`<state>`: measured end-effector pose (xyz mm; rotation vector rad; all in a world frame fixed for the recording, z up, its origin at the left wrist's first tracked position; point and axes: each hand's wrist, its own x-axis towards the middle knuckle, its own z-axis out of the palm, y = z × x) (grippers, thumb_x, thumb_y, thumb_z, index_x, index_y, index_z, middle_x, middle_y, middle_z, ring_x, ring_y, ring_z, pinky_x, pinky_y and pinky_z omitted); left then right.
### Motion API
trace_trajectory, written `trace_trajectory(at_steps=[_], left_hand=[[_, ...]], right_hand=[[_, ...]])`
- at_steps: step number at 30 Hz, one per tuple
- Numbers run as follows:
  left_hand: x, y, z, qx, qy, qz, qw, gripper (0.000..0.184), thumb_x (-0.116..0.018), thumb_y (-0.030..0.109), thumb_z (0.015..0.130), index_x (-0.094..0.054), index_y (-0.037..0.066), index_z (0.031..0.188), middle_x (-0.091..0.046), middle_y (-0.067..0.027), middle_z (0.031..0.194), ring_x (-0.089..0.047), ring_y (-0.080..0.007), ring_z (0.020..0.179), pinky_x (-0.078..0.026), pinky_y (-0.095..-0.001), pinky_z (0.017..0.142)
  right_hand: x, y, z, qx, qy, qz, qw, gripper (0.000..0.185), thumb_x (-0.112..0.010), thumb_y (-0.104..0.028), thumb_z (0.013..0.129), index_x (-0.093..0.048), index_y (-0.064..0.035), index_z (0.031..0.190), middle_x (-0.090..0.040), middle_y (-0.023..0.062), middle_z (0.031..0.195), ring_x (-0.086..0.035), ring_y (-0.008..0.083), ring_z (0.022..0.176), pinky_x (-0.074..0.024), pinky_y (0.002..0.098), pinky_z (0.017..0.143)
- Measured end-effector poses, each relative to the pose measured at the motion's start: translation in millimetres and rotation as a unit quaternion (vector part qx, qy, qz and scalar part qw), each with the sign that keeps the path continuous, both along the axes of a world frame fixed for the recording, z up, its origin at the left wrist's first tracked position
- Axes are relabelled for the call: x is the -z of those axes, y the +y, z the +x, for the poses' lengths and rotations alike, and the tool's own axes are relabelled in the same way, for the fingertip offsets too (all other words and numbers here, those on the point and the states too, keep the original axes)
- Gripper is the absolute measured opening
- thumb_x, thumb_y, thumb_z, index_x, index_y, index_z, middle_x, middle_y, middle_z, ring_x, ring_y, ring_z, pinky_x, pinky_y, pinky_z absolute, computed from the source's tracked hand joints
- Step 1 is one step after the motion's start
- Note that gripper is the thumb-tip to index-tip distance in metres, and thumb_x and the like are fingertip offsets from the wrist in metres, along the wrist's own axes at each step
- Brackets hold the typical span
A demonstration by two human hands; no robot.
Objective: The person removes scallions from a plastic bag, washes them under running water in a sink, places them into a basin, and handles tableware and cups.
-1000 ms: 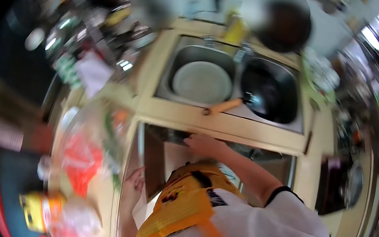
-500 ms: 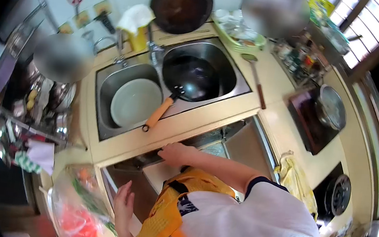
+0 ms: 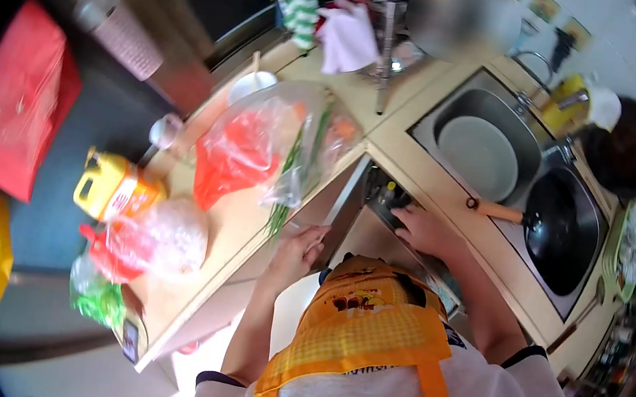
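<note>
Below the counter, an opened cabinet door (image 3: 347, 193) shows its white top edge. My left hand (image 3: 295, 253) is at the outer end of that edge, fingers bent against it. My right hand (image 3: 426, 231) reaches over the cabinet opening under the sink, its fingers stretched out and holding nothing I can see. Close to those fingertips is a dark cluster of small items with a yellow-green cap (image 3: 390, 186), too small to name. The lower cabinet interior is partly hidden by the orange checked apron (image 3: 373, 322).
The double sink (image 3: 525, 188) holds a pale basin (image 3: 479, 155) and a black wok (image 3: 564, 231) with a wooden handle. On the left counter lie plastic bags (image 3: 238, 154), green onions (image 3: 288, 169), a yellow jug (image 3: 118, 189) and a phone (image 3: 130, 341).
My view has swung left, bringing the left counter in. My right hand has moved to the left part of the cabinet opening. My left hand's raised fingers have bent in at the door edge.
</note>
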<state>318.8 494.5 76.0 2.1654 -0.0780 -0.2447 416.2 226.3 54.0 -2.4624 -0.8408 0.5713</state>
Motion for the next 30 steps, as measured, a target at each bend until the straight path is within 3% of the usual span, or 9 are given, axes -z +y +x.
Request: trace_trajectory(at_steps=[6,8,11,12,14,17,26,27,30], left_hand=[[10,34,21,-0.21,-0.248,0.003,0.946,0.025,-0.054,-0.005,0.074,-0.058,0.001,0.098,-0.059,-0.0169,0.091,-0.058,-0.0315,0.084,-0.046,-0.0367,0.075],[1,27,44,-0.215,-0.388,0.064,0.894,0.028,-0.051,-0.004,0.075,-0.056,0.0,0.102,-0.058,-0.0179,0.092,-0.057,-0.032,0.087,-0.045,-0.0389,0.077],[24,40,56,-0.063,-0.232,0.157,0.958,0.035,-0.047,-0.003,0.076,-0.052,0.0,0.11,-0.057,-0.0197,0.098,-0.056,-0.0328,0.09,-0.045,-0.0377,0.079],[14,45,62,-0.014,-0.086,0.076,0.993,0.04,-0.047,-0.006,0.076,-0.052,0.003,0.114,-0.059,-0.0157,0.093,-0.055,-0.0324,0.096,-0.044,-0.0371,0.08],[12,46,66,0.009,-0.183,-0.006,0.983,0.024,-0.047,-0.001,0.073,-0.059,0.001,0.094,-0.058,-0.0199,0.096,-0.055,-0.0347,0.089,-0.045,-0.0378,0.079],[13,56,99,-0.033,-0.286,0.059,0.956,0.017,-0.049,-0.001,0.073,-0.061,0.001,0.085,-0.059,-0.0201,0.092,-0.056,-0.0352,0.088,-0.045,-0.04,0.077],[69,44,207,-0.11,-0.161,0.248,0.949,0.022,-0.06,0.019,0.07,-0.062,0.003,0.085,-0.061,-0.0186,0.085,-0.06,-0.0324,0.08,-0.048,-0.0395,0.074],[72,40,208,-0.13,-0.253,0.327,0.901,0.033,-0.064,0.027,0.068,-0.06,0.005,0.092,-0.061,-0.0161,0.092,-0.06,-0.0292,0.085,-0.048,-0.0393,0.073],[72,34,217,-0.073,-0.145,0.366,0.916,0.041,-0.063,0.033,0.07,-0.058,0.008,0.102,-0.059,-0.0154,0.1,-0.059,-0.0273,0.091,-0.048,-0.0386,0.073]], right_hand=[[-49,134,33,-0.092,-0.289,0.243,0.921,0.036,-0.051,-0.003,0.078,-0.048,-0.0032,0.114,-0.044,0.0149,0.12,-0.052,0.0315,0.101,-0.0445,0.0384,0.083],[-67,160,36,-0.108,-0.341,0.171,0.918,0.034,-0.052,-0.004,0.076,-0.052,-0.0029,0.11,-0.048,0.0157,0.116,-0.053,0.0315,0.1,-0.0448,0.0385,0.082],[-63,177,50,-0.11,-0.255,-0.019,0.96,0.029,-0.053,-0.004,0.073,-0.055,-0.0026,0.102,-0.052,0.0168,0.108,-0.055,0.0325,0.096,-0.0457,0.0396,0.079],[-59,176,58,-0.102,-0.199,-0.097,0.97,0.026,-0.053,-0.003,0.072,-0.055,-0.0025,0.098,-0.053,0.0171,0.106,-0.055,0.033,0.095,-0.0461,0.0401,0.078],[-54,160,55,-0.092,-0.273,-0.056,0.956,0.022,-0.054,-0.005,0.072,-0.055,-0.0022,0.094,-0.054,0.0171,0.1,-0.056,0.0329,0.091,-0.0469,0.0404,0.076],[-55,148,42,-0.063,-0.293,-0.017,0.954,0.018,-0.053,-0.005,0.071,-0.056,-0.0012,0.088,-0.054,0.0148,0.093,-0.057,0.031,0.086,-0.0486,0.039,0.073],[-44,126,38,0.003,-0.281,0.036,0.959,0.019,-0.053,-0.005,0.072,-0.055,-0.0012,0.09,-0.053,0.0125,0.097,-0.051,0.0282,0.097,-0.0449,0.0367,0.082],[-45,122,40,0.004,-0.284,0.043,0.958,0.02,-0.054,-0.006,0.072,-0.055,-0.0016,0.092,-0.053,0.0119,0.097,-0.051,0.028,0.096,-0.044,0.0364,0.083],[-51,114,50,0.004,-0.259,0.047,0.965,0.024,-0.054,-0.004,0.072,-0.054,-0.0008,0.095,-0.053,0.0126,0.102,-0.05,0.0296,0.099,-0.042,0.0365,0.086]])
